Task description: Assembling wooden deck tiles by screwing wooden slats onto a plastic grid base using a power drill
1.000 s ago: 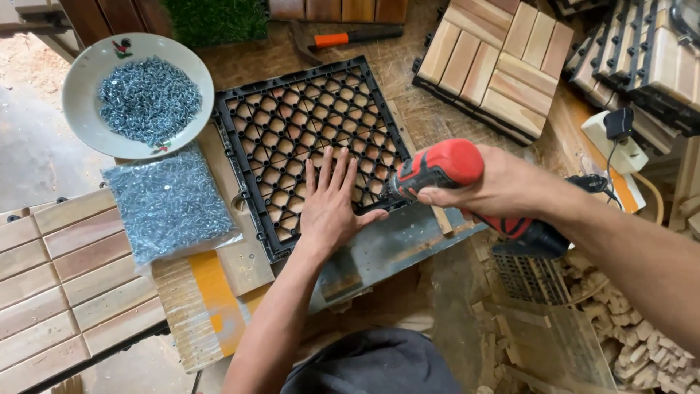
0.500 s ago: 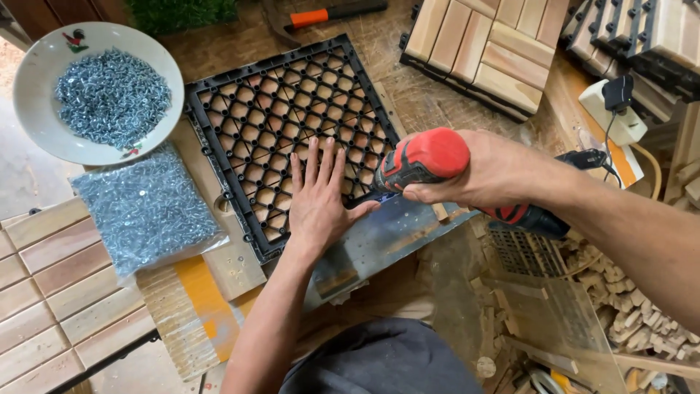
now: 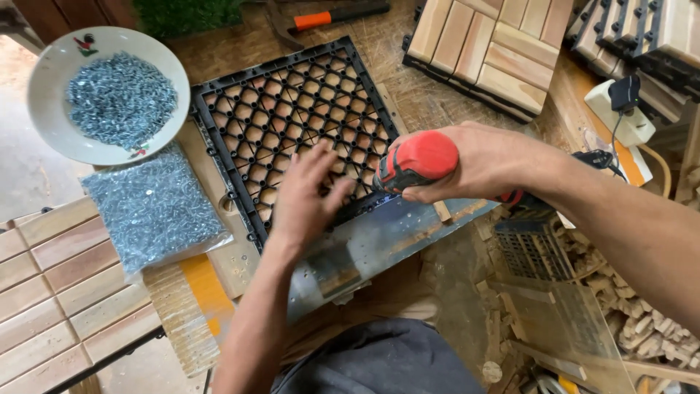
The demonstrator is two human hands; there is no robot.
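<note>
Both forearms are bare to the edge of view, with no sleeves, gloves, watch or rings showing. The left hand (image 3: 302, 204) and right hand (image 3: 474, 160) are bare too. Dark grey cloth (image 3: 379, 361) covers the lap at near centre.

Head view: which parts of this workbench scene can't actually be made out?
- Drill tip: hidden behind the left hand and the drill's own body, so its contact with the black grid is unseen.
- Left hand: motion-blurred, finger positions unclear.
- Drill handle: covered by the right hand.
- Hammer: cut off by the top edge.
- Screws in the bowl and bag: too small to tell apart.
</note>
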